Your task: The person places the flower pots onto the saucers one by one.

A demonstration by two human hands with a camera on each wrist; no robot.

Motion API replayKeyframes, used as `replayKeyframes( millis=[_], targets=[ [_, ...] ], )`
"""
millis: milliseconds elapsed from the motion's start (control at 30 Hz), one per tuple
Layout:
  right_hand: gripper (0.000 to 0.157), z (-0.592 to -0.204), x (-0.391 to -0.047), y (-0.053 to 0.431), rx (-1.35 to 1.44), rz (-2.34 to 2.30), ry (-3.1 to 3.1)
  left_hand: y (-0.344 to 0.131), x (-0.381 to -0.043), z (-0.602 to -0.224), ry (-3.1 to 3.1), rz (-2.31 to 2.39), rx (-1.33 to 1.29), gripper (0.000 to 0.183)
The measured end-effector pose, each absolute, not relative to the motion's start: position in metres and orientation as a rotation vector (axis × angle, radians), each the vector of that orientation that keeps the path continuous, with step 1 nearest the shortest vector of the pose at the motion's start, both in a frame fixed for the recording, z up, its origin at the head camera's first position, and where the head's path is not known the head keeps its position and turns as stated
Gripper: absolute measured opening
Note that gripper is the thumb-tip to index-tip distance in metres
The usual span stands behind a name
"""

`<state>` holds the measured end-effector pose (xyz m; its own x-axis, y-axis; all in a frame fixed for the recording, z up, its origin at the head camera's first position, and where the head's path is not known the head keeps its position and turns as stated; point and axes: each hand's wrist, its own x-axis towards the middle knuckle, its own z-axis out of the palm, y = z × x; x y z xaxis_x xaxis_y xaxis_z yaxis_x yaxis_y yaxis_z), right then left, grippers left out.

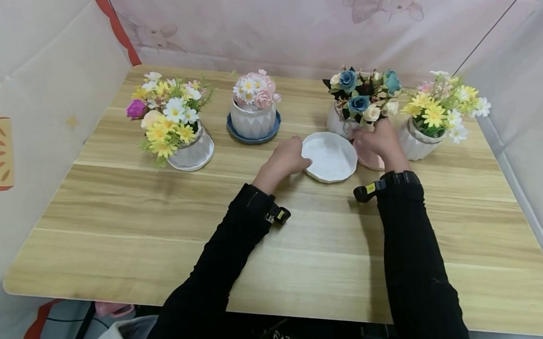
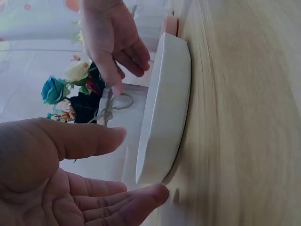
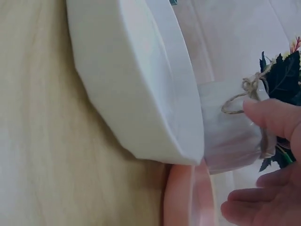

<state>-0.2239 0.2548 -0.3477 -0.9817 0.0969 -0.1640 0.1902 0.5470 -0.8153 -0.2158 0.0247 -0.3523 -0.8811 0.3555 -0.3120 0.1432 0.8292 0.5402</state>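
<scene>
A white scalloped saucer (image 1: 329, 157) lies on the table, and my left hand (image 1: 286, 159) is at its left edge. In the left wrist view that hand's thumb and fingers are extended and parted, with the fingertips close by the saucer's rim. My right hand (image 1: 383, 139) is in front of a white pot (image 3: 230, 127) tied with twine, which holds blue and cream roses (image 1: 358, 104). Its thumb is by the twine and its fingers are loosely spread, with nothing gripped; contact with the pot is hard to tell. Below this hand lies a pink saucer (image 1: 371, 159), partly hidden.
To the right stands a white pot (image 1: 417, 142) of yellow and white flowers. At the left, another flower pot (image 1: 191, 151) stands on a white saucer (image 1: 204, 164). Between them, a pot (image 1: 254, 120) with pink flowers sits on a blue saucer (image 1: 252, 140). A pink curtain (image 1: 266, 30) hangs behind the table.
</scene>
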Motion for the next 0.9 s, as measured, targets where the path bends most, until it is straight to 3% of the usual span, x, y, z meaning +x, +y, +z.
replayKeyframes(
  millis=[167,900],
  targets=[
    [0.081,-0.351,-0.23,0.25,0.248,-1.558,2.638,0.028,-0.218,-0.353,2.6,0.713,0.37,0.05],
    [0.08,-0.351,-0.239,0.24,0.461,-1.321,2.682,0.035,-0.225,-0.364,2.64,0.7,0.27,0.039]
  ],
)
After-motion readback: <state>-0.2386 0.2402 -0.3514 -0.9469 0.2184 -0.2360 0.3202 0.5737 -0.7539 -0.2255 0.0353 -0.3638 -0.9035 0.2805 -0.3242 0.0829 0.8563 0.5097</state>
